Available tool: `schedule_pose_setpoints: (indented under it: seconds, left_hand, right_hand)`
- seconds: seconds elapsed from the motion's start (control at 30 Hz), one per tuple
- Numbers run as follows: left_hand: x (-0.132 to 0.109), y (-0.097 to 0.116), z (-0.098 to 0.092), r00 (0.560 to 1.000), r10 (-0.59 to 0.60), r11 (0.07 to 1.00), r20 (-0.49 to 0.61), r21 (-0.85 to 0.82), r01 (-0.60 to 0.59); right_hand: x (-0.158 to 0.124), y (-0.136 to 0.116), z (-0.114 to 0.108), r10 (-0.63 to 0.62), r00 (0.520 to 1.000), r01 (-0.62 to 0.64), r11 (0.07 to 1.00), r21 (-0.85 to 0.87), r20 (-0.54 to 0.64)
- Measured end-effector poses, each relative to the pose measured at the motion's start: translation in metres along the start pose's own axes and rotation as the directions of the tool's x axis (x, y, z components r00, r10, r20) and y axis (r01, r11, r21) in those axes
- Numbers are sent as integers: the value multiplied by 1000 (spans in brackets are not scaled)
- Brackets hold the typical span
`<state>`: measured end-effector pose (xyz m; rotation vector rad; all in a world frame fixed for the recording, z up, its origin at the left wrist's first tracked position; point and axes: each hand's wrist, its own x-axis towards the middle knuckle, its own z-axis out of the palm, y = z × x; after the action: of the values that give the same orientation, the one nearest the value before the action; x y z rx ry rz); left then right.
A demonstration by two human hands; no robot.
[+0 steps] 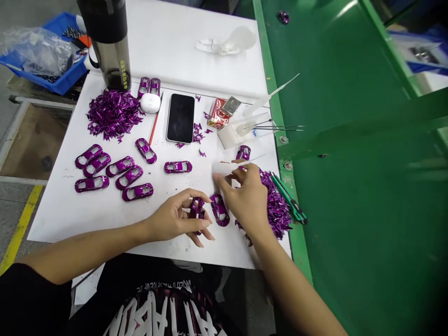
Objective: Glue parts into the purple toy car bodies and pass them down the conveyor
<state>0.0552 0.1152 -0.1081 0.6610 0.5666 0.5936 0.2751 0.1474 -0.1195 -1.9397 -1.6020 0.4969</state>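
My left hand (175, 217) pinches a purple toy car body (196, 208) between thumb and fingers, tilted above the white table. Just to its right another toy car body (220, 210) lies on the table. My right hand (247, 196) has its fingers closed around a small white glue bottle (223, 167), whose thin tip points right. Behind that hand sit one more car body (243, 152) and a heap of purple zigzag pieces (278, 207), partly covered by the wrist. A single car body (178, 167) rests mid-table, and several more (129, 177) are grouped at the left.
A green cutter knife (290, 200) lies at the table's right edge beside a green surface (350, 196). Farther back are a phone (180, 118), a red pen (154, 126), an earbud case (150, 103), a tall bottle (108, 46), a second purple heap (112, 114) and a white holder (229, 136).
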Motion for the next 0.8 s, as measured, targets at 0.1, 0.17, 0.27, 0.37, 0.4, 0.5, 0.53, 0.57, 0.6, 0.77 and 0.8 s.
schedule_pose_setpoints:
  seconds: [0.1,0.17,0.27,0.37,0.4,0.5,0.53,0.57,0.6,0.77,0.8]
  left_hand:
    - [0,3,-1,1000,-19,1000,-16,-3,19]
    - [-1,4,-2,1000,-25,1000,-17,0,25]
    - [-2,4,-2,1000,-26,1000,-17,11,27]
    - [-2,3,-3,1000,-8,1000,-16,16,8]
    - [-3,2,-4,1000,1,1000,-12,17,-1]
    - [-3,2,-4,1000,18,1000,-12,23,-17]
    - [-3,3,-4,1000,16,1000,-23,20,-16]
    - [-3,3,-4,999,17,1000,-38,13,-16]
    - [-3,3,-3,998,20,1000,-56,4,-20]
    - [-1,6,0,983,88,994,-162,-46,-97]
    - [-1,7,0,978,98,993,-182,-54,-109]
  right_hand:
    - [-10,16,-20,-185,982,191,940,-284,45]
    - [-14,27,-30,-277,959,271,845,-461,56]
    - [-12,38,-34,-330,940,325,799,-505,83]
    - [-4,43,-29,-377,922,377,809,-452,95]
    - [-1,44,-28,-387,917,386,808,-446,95]
    - [5,44,-25,-396,916,378,807,-453,59]
    - [6,43,-26,-396,917,369,810,-457,38]
    - [5,40,-28,-393,919,356,812,-463,18]
    - [4,36,-30,-392,920,342,814,-471,-10]
    - [-31,-6,-36,-340,908,202,867,-455,-244]
    - [-41,-18,-34,-310,911,184,895,-406,-271]
